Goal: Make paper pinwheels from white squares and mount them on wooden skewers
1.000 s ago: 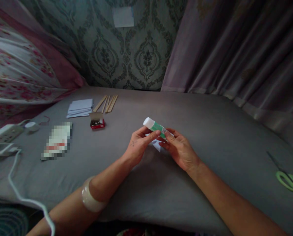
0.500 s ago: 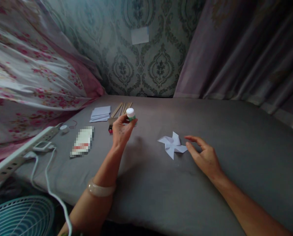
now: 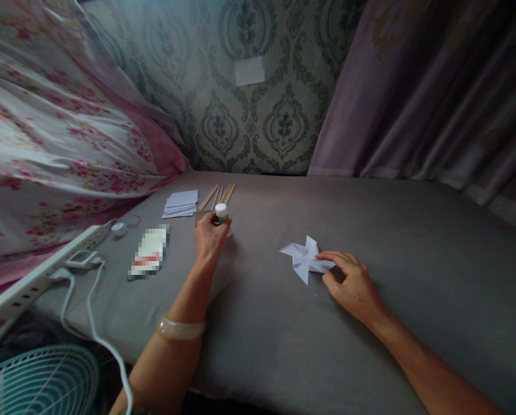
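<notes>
So the left hand (image 3: 209,236) has its thumb and fingers clamped around a white-capped glue stick (image 3: 222,211) with some green on it, pretty much upright. Can't tell if its base is touching the grey cloth surface (image 3: 279,346) tbh. The white paper pinwheel (image 3: 306,260) lies flat, and from there the glue stick is at about 10 o'clock, well apart. The right hand (image 3: 356,291) is at the pinwheel's 4 o'clock, thumb and index finger spread apart, index fingertip on the paper. Further out at 10 o'clock there's a stack of white paper (image 3: 180,204), with wooden sticks (image 3: 209,197) just beside it. Over at 9 o'clock are a pixelated packet (image 3: 149,252) and a white power strip (image 3: 45,274), plus a teal fan (image 3: 41,383) around 8.
</notes>
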A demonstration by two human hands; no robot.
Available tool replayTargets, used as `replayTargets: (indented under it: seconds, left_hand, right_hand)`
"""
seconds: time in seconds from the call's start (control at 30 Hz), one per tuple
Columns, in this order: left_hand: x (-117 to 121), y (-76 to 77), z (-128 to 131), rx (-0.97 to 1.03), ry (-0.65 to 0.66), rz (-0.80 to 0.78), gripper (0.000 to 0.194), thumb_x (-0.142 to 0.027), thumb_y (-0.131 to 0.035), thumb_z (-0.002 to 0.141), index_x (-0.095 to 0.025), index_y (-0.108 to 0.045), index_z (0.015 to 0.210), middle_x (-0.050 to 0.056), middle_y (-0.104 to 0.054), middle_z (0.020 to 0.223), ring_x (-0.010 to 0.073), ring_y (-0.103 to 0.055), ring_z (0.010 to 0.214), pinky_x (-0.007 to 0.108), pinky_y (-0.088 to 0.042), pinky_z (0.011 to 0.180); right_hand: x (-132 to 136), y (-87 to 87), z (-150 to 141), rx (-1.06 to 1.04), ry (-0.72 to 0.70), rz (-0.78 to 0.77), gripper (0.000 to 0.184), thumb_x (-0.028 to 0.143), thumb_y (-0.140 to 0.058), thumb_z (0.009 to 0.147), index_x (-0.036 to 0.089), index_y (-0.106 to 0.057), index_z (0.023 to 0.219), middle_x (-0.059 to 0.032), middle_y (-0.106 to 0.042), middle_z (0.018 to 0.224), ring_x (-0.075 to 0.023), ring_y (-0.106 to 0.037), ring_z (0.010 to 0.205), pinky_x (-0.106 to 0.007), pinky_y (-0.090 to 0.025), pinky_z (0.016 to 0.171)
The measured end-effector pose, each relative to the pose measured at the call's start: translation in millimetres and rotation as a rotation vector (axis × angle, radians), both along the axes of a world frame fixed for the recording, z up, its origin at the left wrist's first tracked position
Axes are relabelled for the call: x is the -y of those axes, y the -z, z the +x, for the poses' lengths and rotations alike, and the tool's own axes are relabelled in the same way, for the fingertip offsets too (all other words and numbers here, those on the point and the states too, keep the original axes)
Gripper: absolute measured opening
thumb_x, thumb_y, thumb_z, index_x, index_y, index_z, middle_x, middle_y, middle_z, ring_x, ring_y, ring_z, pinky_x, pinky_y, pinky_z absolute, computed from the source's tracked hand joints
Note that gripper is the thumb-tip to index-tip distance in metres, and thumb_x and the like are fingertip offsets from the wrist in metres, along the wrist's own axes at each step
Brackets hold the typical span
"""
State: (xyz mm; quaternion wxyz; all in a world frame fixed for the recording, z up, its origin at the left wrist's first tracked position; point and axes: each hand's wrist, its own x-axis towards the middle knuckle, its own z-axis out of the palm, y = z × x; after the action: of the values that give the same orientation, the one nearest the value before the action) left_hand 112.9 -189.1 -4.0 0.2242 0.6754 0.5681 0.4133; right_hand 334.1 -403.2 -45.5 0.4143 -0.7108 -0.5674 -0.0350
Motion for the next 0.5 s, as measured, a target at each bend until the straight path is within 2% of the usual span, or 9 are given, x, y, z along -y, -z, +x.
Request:
replayTargets:
  seconds: [0.17, 0.5]
  left_hand:
    - [2.2, -2.0, 1.3, -0.045, -0.035, -0.024, 0.035, -0.037, -0.062, 0.067, -0.014, -0.070, 0.093, 0.008, -0.071, 0.088, 0.0228, -0.065, 0.084, 0.028, -0.045, 0.070]
    - [2.7, -2.9, 2.7, -0.059, -0.035, -0.027, 0.036, -0.036, -0.062, 0.067, -0.014, -0.068, 0.095, 0.010, -0.071, 0.093, 0.0235, -0.066, 0.087, 0.029, -0.046, 0.072]
  right_hand:
    - [1.6, -1.3, -2.4, 0.055, -0.024, -0.035, 0.026, 0.014, -0.049, 0.069, 0.023, -0.065, 0.088, -0.0046, -0.070, 0.096, -0.0247, -0.061, 0.095, -0.043, -0.040, 0.089]
    - [3.3, -4.6, -5.7, 0.095, -0.032, -0.072, 0.006, 0.020, -0.058, 0.077, 0.023, -0.063, 0.078, -0.0010, -0.069, 0.091, -0.0214, -0.060, 0.091, -0.040, -0.036, 0.087]
